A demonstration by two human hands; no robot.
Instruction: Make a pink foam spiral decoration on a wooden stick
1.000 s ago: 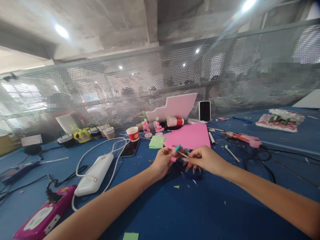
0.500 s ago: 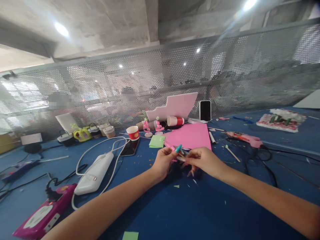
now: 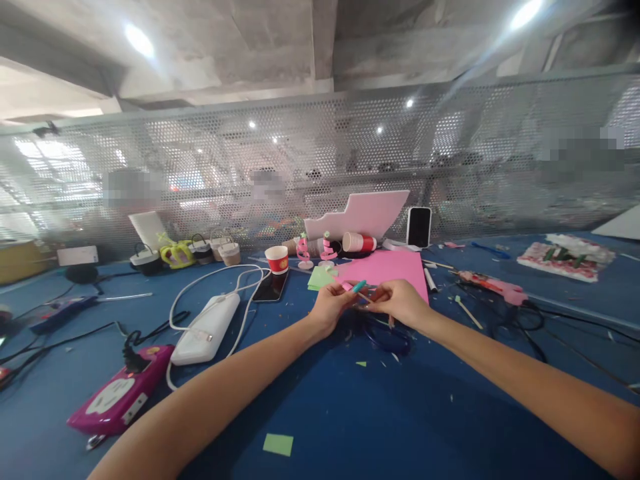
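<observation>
My left hand (image 3: 330,309) and my right hand (image 3: 397,301) meet over the blue table (image 3: 320,413), fingers pinched together. Between them is a thin stick with a teal tip (image 3: 359,287) and a small pink piece; both hands pinch it. Just behind the hands lies a pink foam sheet (image 3: 387,268), with a green paper square (image 3: 318,277) to its left. Blue-handled scissors (image 3: 387,337) lie on the table under my right hand.
A red paper cup (image 3: 277,259) and a phone (image 3: 271,287) sit left of the hands; a white power bank (image 3: 206,328) with cables and a magenta device (image 3: 123,399) lie further left. A pink glue gun (image 3: 490,285) with black cord lies at right. A perforated metal screen (image 3: 320,167) backs the table.
Both hands have lifted slightly and drawn closer together round the stick. The camera has shifted, so the table items sit further right and lower in the picture.
</observation>
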